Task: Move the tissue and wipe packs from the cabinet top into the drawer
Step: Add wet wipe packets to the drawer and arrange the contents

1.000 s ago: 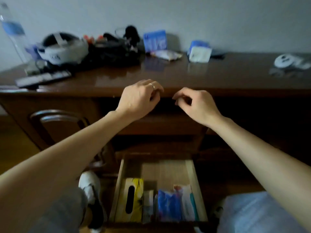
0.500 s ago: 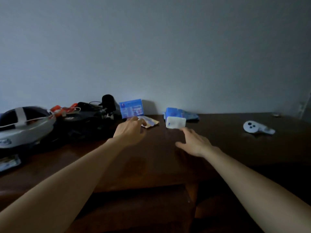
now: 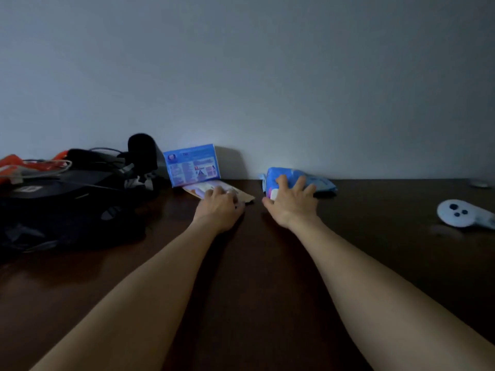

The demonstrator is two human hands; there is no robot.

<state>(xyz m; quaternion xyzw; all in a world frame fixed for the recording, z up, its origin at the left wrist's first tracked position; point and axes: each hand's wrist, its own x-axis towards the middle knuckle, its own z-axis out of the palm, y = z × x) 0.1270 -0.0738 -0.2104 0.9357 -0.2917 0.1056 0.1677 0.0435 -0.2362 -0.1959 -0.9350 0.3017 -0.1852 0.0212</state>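
On the dark wooden cabinet top [image 3: 254, 263], near the wall, lies a flat pale wipe pack [image 3: 199, 187] with my left hand [image 3: 221, 207] resting on it, fingers curled over its near end. To the right, my right hand [image 3: 293, 202] lies spread over a blue and white tissue pack [image 3: 284, 175], fingers wrapped on it. A blue printed pack [image 3: 191, 164] stands upright against the wall behind the wipe pack. The drawer is out of view.
A pile of black gear with cables and a microphone [image 3: 80, 188] and something orange [image 3: 16, 164] fills the left side. A white controller [image 3: 463, 212] lies at the far right. A grey wall stands behind.
The view rose from the drawer to the cabinet top. Both hands reached forward to the wall; the left came down on the pale wipe pack, the right onto the blue tissue pack.
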